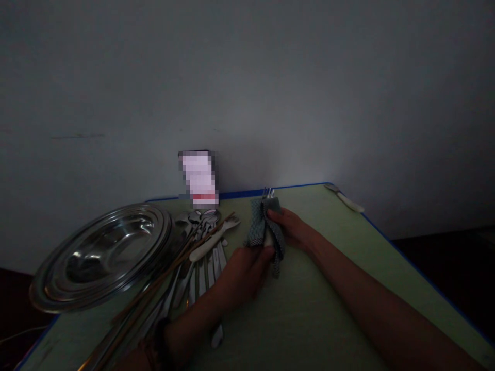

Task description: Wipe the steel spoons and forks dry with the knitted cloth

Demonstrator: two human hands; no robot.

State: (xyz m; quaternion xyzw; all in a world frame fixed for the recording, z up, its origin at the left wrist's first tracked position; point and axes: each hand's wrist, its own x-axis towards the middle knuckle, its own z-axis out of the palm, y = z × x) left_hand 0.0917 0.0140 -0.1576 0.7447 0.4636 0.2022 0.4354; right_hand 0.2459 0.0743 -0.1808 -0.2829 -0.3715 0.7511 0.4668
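"How far along does this look?"

"Partway, I'd judge. Closest in, the left hand is closed on the lower end of the held fork, and the right hand clamps a cloth around its upper part. That piece looks unfinished."

"And what's left?"

"Probably the loose heap just left of the hands, partly hidden by the left forearm: flat metal handles, long chopsticks, a pale-handled fork on top, and spoons at the far end. Nothing shows whether any of those are done."

"Is anything finished?"

"Perhaps the lone fork, beyond the right hand and off to its right, well apart from the heap near the counter edge. I can't be sure."

"Where exactly is the one being worked on?"

"Between the two hands, which are close together: its pale handle at the left hand's fingers, its middle inside the cloth, its tines poking out past the right hand, pointing away. I can't tell whether it touches the counter. Farther out, left of the heap, sit the shiny metal bowls; beyond the hands, a phone leans against the wall."
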